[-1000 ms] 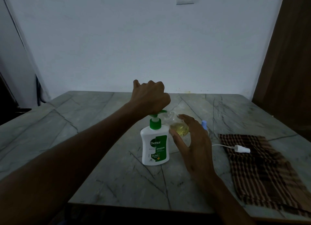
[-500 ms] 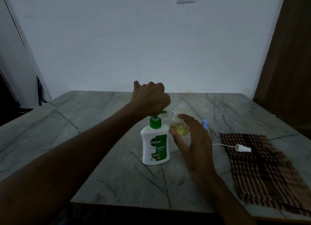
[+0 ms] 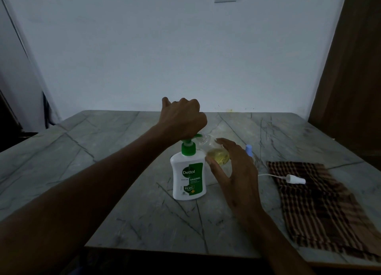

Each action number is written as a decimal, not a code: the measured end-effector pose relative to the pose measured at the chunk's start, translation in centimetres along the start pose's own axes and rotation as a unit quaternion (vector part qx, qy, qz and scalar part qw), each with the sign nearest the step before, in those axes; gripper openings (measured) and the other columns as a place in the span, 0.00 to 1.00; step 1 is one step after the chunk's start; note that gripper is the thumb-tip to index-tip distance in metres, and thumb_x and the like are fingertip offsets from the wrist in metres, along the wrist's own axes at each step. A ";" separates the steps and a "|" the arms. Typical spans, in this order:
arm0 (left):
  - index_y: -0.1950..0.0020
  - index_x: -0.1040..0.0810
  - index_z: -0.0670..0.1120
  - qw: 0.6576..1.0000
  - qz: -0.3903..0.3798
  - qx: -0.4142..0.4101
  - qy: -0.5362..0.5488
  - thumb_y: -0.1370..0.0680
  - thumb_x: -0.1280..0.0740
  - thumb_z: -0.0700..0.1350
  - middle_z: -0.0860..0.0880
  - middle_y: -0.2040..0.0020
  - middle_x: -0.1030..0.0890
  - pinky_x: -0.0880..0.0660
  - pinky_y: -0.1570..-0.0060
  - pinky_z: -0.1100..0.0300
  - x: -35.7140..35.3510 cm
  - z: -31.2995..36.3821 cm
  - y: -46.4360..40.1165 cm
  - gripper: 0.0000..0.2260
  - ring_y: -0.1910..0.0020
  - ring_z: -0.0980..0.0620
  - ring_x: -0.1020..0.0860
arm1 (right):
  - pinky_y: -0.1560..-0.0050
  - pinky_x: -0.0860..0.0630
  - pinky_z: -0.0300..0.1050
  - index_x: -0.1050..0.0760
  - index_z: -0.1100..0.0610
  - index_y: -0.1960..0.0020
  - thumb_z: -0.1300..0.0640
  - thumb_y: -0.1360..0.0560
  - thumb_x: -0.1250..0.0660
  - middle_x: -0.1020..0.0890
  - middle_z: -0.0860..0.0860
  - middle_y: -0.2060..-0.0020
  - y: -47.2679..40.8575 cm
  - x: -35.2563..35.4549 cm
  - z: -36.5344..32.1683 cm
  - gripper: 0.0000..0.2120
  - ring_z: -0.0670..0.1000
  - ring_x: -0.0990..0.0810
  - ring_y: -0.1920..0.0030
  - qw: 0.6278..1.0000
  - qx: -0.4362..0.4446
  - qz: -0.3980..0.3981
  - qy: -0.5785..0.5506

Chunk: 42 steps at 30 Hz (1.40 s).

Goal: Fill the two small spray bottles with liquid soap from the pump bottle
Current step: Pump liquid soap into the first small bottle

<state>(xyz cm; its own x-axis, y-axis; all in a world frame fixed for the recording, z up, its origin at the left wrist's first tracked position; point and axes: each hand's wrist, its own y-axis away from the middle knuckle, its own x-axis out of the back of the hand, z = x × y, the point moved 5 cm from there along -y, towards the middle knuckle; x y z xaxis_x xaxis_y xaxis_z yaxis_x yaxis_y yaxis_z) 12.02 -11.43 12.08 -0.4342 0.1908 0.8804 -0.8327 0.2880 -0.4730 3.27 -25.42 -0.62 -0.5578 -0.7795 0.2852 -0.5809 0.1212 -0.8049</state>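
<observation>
My left hand (image 3: 182,118) is a closed fist sitting on the green pump head of the soap bottle (image 3: 188,175), knuckles up. The soap bottle stands upright on the marble table (image 3: 103,171), roughly centre.

My right hand (image 3: 237,171) is wrapped loosely around a small clear bottle (image 3: 216,154) at about 2 o'clock from the soap bottle, just beside it; thumb on the near side, fingers curled over the far side. The clear bottle is tilted, neck toward the pump spout, with yellow liquid pooled in its lower part (can't tell if spout and neck touch; my fist blocks it).

A second small bottle with a blue cap (image 3: 249,150) peeks out behind my right hand, at 3 o'clock from the clear one.

A white spray nozzle with its tube (image 3: 294,179) lies on the checked cloth (image 3: 319,208), well to the right.
</observation>
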 end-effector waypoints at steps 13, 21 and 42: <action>0.67 0.39 0.47 1.000 -0.007 -0.001 -0.005 0.33 0.48 0.50 0.48 0.66 0.31 0.41 0.51 0.48 -0.4 0.1 0.0 0.07 0.68 0.48 0.32 | 0.28 0.37 0.70 0.27 0.51 0.32 0.46 0.22 0.30 0.23 0.39 0.40 -0.1 -0.1 0.2 0.21 0.32 0.29 0.38 1.000 0.015 0.007 -0.003; 0.67 0.39 0.47 1.000 0.007 -0.011 -0.010 0.31 0.48 0.51 0.48 0.67 0.31 0.40 0.51 0.48 0.3 -0.1 -0.4 0.09 0.68 0.49 0.32 | 0.33 0.28 0.67 0.28 0.49 0.31 0.43 0.21 0.33 0.23 0.39 0.39 -0.2 0.0 0.1 0.21 0.31 0.31 0.38 1.000 0.001 0.007 -0.007; 0.66 0.39 0.47 1.000 -0.016 -0.009 -0.005 0.32 0.48 0.49 0.49 0.67 0.32 0.39 0.52 0.48 -0.2 0.1 -0.2 0.07 0.67 0.49 0.33 | 0.30 0.33 0.70 0.27 0.50 0.31 0.43 0.22 0.34 0.19 0.47 0.38 -0.1 0.2 -0.1 0.22 0.34 0.30 0.38 1.000 0.005 0.012 -0.013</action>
<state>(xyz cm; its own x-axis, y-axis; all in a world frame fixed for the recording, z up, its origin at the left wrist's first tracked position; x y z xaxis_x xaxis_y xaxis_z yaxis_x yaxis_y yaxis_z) 12.26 -11.64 11.96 -0.4103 0.1720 0.8956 -0.8403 0.3103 -0.4445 3.16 -25.49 -0.38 -0.5559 -0.7924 0.2510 -0.5614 0.1352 -0.8164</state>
